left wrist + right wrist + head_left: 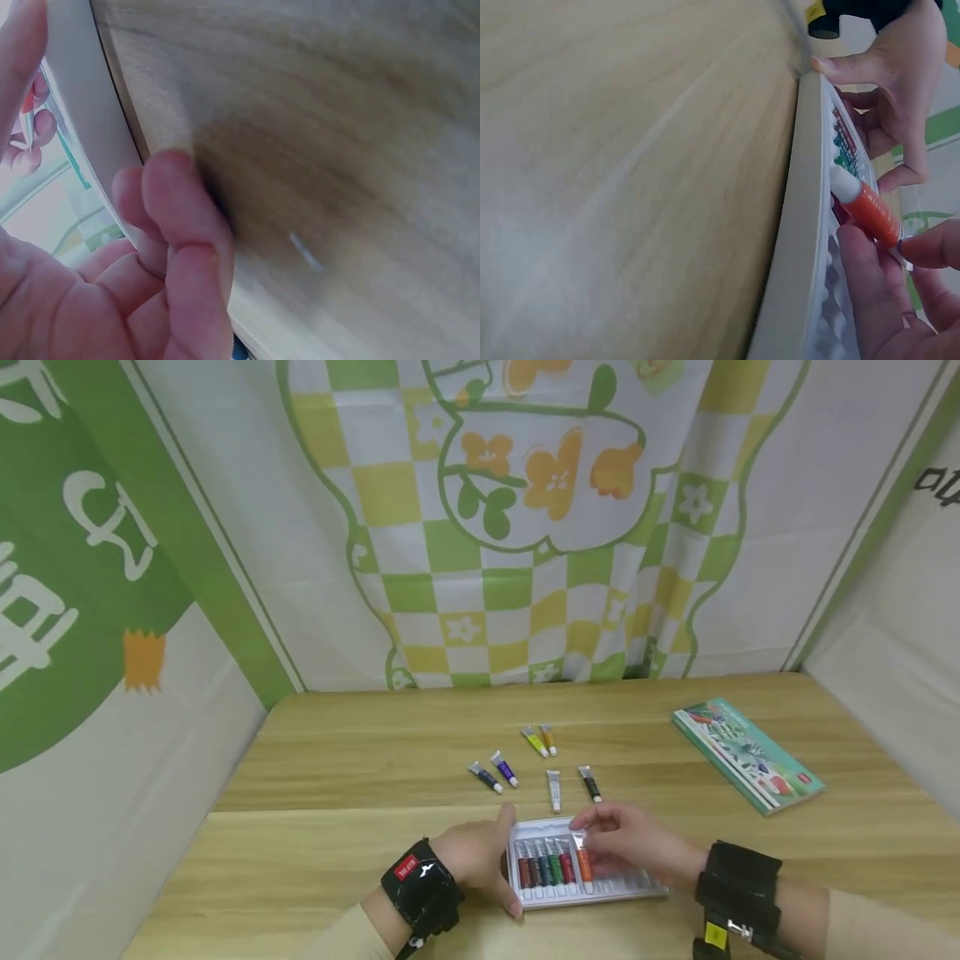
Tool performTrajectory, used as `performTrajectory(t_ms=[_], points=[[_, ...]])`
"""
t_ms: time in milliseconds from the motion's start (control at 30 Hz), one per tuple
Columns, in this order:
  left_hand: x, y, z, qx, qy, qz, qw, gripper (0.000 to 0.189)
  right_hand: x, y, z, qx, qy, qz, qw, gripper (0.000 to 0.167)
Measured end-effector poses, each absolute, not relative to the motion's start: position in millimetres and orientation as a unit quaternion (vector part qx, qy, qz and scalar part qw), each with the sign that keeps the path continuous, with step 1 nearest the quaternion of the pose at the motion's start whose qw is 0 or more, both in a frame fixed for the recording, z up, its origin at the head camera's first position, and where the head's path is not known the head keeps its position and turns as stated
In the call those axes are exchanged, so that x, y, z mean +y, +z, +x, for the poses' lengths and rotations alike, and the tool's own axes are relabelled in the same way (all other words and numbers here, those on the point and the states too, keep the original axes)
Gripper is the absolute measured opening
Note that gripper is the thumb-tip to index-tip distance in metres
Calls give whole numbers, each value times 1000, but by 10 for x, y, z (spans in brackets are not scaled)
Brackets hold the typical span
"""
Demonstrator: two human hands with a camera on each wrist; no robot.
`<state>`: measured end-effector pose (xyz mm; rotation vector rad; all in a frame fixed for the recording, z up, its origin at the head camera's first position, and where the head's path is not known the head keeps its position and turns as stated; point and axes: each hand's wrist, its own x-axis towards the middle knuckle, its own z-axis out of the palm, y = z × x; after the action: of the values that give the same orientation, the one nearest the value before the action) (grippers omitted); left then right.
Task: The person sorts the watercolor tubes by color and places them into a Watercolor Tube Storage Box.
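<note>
A white plastic paint tray (537, 829) lies near the table's front, holding a row of paint tubes (544, 870) in brown, dark, green and red on its left side. My left hand (480, 858) grips the tray's left end, thumb at the near corner and forefinger at the far one. Between thumb and fingers, my right hand (633, 842) pinches an orange paint tube (877, 216) with a white cap. This tube is just right of the red one, tilted over the slots, cap toward me. The right hand partly hides the tray's ribbed slots.
Several loose tubes lie beyond the tray: dark blue (485, 777), violet (505, 769), white (554, 791), black (590, 783), yellow (536, 741) and ochre (549, 740). A teal printed box (750, 756) lies at the right. A patterned curtain (525, 593) hangs behind the table.
</note>
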<state>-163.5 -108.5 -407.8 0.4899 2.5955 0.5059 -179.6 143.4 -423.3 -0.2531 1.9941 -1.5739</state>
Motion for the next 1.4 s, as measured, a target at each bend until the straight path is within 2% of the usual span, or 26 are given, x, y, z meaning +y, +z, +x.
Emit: performTrajectory(t_ms=[133, 367, 433, 767, 900, 1067, 1233, 1400], points=[[-1082, -4059, -1646, 942, 184, 173, 223, 110, 1409, -4219, -1827, 781, -549, -141, 261, 21], [-1076, -4060, -1654, 940, 188, 177, 223, 104, 1402, -4225, -1873, 864, -399, -270, 147, 23], [-1076, -4057, -1654, 940, 186, 178, 223, 103, 1397, -4210, -1878, 874, -367, -288, 134, 24], [-1086, -4074, -1645, 940, 185, 184, 220, 97, 1378, -4104, -1847, 884, -288, -338, 149, 22], [-1093, -4078, -1639, 941, 181, 182, 220, 104, 1353, -4074, -1839, 890, -253, -345, 159, 26], [-1087, -4067, -1625, 941, 179, 182, 222, 110, 1311, -4053, -1860, 890, -236, -353, 168, 23], [-1083, -4069, -1639, 940, 179, 190, 221, 107, 1230, -4028, -1869, 899, -192, -359, 160, 15], [-1075, -4075, -1638, 939, 184, 192, 219, 106, 1213, -4023, -1862, 905, -161, -365, 149, 16]])
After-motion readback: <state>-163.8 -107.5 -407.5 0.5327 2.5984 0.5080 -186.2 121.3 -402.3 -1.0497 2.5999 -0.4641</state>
